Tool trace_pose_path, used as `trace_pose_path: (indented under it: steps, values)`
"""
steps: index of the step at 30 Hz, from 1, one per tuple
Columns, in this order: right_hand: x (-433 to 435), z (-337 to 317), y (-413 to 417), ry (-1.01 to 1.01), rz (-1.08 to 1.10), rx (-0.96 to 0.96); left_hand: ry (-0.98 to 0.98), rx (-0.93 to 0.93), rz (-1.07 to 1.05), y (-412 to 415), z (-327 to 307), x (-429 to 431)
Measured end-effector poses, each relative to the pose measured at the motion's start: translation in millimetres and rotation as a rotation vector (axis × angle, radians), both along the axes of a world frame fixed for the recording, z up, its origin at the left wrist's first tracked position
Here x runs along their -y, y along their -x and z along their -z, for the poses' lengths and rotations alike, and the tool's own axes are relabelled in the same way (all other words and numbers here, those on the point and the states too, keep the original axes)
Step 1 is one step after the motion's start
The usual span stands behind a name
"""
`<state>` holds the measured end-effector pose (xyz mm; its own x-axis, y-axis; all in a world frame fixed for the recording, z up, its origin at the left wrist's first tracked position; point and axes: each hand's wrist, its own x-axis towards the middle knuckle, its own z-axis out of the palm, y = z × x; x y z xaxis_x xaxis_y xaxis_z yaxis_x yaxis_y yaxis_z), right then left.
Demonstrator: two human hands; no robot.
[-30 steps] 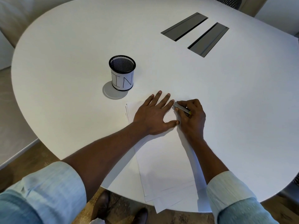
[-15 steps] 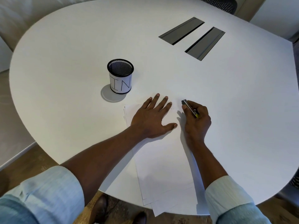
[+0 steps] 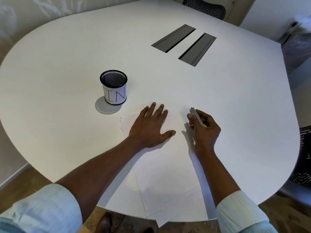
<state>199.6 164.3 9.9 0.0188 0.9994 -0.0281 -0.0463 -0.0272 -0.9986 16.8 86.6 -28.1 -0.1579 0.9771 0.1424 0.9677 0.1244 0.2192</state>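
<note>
Near the left hand, an IN-labelled mesh cup

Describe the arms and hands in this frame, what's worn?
Pale blue shirt sleeves, left sleeve and right sleeve, end near the elbows; faint stripes on the right one. Forearms bare. Left grip and right grip are bare hands: no gloves, rings or watch visible.
</note>
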Motion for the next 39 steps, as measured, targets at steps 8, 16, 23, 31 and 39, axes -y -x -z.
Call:
trace_pose_path:
  steps: [8, 16, 23, 31, 39]
  values:
    - [19, 13, -10, -0.073, 0.000, 0.179, -0.030, 0.015, -0.029, -4, -2, 5]
    - [30, 20, -2, -0.172, 0.035, 0.221, 0.071, -0.021, -0.069, -5, -36, -21]
    - [30, 19, -5, -0.112, 0.081, 0.115, 0.147, 0.140, -0.293, -4, -67, -49]
    - [27, 17, -15, -0.015, -0.011, -0.058, 0.059, 0.579, -0.416, 8, -93, -47]
    - [9, -33, -31, -0.080, -0.130, 0.039, -0.092, 0.869, -0.330, 13, -122, -27]
